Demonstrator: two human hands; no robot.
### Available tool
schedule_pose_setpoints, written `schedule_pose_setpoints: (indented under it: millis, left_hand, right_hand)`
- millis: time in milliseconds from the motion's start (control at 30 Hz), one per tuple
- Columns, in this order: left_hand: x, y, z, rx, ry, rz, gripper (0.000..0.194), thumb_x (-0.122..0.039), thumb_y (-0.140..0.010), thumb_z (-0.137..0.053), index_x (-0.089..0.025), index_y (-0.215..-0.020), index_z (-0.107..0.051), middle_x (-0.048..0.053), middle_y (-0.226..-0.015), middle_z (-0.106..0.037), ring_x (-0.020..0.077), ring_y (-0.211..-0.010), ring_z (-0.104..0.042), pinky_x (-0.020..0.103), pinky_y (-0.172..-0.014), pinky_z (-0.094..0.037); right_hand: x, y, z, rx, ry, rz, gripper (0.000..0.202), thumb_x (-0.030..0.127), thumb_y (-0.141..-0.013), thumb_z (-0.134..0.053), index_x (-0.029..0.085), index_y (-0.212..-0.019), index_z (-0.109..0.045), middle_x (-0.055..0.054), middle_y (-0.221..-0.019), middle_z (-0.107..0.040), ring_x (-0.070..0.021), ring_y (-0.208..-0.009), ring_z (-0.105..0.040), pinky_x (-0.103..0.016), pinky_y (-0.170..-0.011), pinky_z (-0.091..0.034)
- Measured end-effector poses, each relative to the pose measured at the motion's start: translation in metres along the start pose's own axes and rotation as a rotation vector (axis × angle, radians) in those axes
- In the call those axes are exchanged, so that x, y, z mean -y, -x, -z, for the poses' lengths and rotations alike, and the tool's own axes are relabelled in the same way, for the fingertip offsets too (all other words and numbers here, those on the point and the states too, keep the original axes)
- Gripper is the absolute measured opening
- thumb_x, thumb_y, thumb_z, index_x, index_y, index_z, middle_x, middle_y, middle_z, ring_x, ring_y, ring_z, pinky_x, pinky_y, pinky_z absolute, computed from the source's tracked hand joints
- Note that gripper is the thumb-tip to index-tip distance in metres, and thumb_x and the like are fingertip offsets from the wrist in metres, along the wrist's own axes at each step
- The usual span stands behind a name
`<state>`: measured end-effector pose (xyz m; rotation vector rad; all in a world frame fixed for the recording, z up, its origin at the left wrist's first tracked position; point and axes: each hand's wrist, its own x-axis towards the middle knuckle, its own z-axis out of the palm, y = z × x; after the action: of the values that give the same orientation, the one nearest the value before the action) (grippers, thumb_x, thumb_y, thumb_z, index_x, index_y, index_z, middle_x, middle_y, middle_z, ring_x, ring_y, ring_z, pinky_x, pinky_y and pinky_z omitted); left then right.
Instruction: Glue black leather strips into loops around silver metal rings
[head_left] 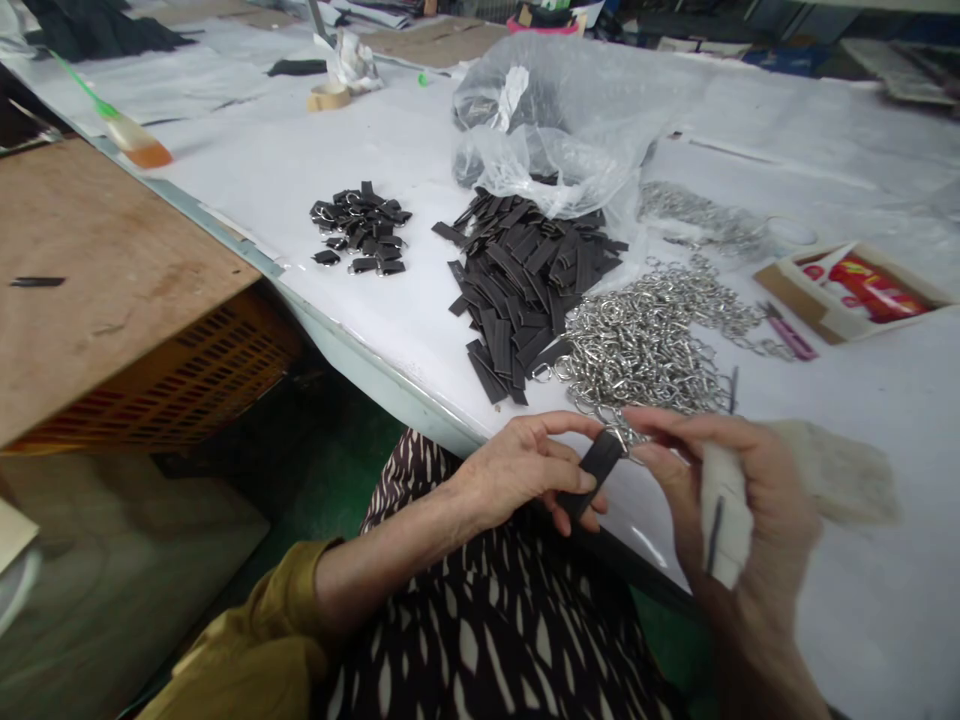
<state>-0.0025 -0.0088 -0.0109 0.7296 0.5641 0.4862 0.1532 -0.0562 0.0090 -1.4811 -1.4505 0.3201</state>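
Note:
A short black strip [595,472] is pinched between the thumb and fingers of my left hand [510,472], over the table's front edge. At its upper end a silver metal ring [619,436] meets the strip; I cannot tell whether the strip passes through it. My right hand [776,500] has its thumb and forefinger closed on the ring's side. Tucked in that same hand is a whitish wrapped piece [726,505] with a thin dark stick. Just beyond my hands lie a heap of silver metal rings [645,345] and a pile of black strips [517,275].
A smaller cluster of black strips with rings [361,228] lies to the left. Behind are a clear plastic bag [555,100] and a tape roll [328,97]. A cardboard box [810,298] and a pink-handled tool [793,335] sit right. An orange-tipped bottle [135,140] lies far left.

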Motion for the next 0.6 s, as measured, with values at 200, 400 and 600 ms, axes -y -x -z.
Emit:
schedule_pose_setpoints:
  millis: [200, 400, 600]
  left_hand:
    - [0.004, 0.000, -0.003, -0.083, 0.002, -0.081, 0.045, -0.014, -0.069, -0.061, -0.017, -0.112, -0.051, 0.001, -0.067, -0.064, 0.0140, -0.055, -0.063, 0.020, -0.045, -0.048]
    - [0.010, -0.002, -0.012, -0.149, -0.052, -0.103, 0.049, -0.014, -0.069, -0.059, -0.018, -0.117, -0.047, -0.002, -0.065, -0.059, 0.0138, -0.057, -0.061, 0.021, -0.046, -0.049]
    - [0.010, 0.000, -0.012, -0.200, -0.244, -0.131, 0.064, -0.013, -0.071, -0.054, -0.025, -0.132, -0.040, -0.004, -0.065, -0.056, 0.0127, -0.057, -0.059, 0.020, -0.045, -0.047]
  right_hand:
    - [-0.005, 0.013, -0.001, -0.026, 0.165, 0.072, 0.020, 0.024, -0.080, -0.064, 0.022, -0.098, -0.057, -0.003, -0.095, -0.065, -0.0164, -0.082, -0.062, -0.031, -0.074, -0.048]
    - [-0.014, 0.018, -0.009, -0.081, 0.352, 0.266, 0.013, 0.021, -0.083, -0.060, 0.023, -0.095, -0.058, -0.003, -0.090, -0.065, -0.0176, -0.079, -0.062, -0.030, -0.067, -0.048]
    - [-0.028, 0.014, -0.002, 0.080, 0.407, 0.489, 0.017, 0.019, -0.080, -0.059, 0.020, -0.097, -0.055, -0.006, -0.088, -0.065, -0.0211, -0.084, -0.062, -0.032, -0.068, -0.048]
